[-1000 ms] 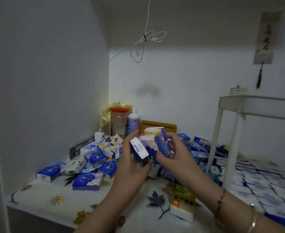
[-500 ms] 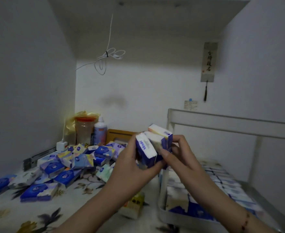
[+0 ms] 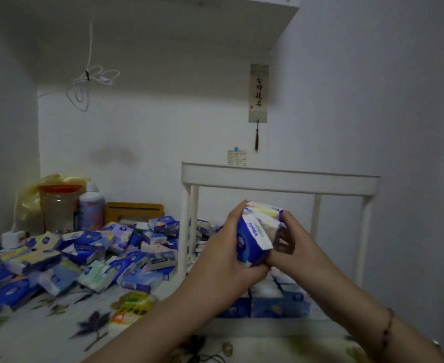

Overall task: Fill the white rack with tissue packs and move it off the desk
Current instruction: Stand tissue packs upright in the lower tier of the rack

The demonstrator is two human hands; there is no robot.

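Both my hands hold a small bundle of blue-and-white tissue packs (image 3: 259,233) in the air in front of the white rack (image 3: 281,179). My left hand (image 3: 223,254) grips the bundle from the left and below. My right hand (image 3: 294,244) grips it from the right. The rack stands on the desk at the right, and its lower tray (image 3: 268,327) holds blue and white packs (image 3: 278,299). A big heap of loose tissue packs (image 3: 90,255) covers the desk to the left of the rack.
A plastic jar with an orange lid (image 3: 58,208), a white bottle (image 3: 91,208) and a wooden holder (image 3: 134,209) stand at the back left by the wall. A yellow-green pack (image 3: 133,307) lies on the floral desk cover (image 3: 45,328). A white charger (image 3: 12,238) sits at far left.
My view has swung to the right, so the rack now faces me. Both hands carried the bundle of packs to the right, in front of the rack.
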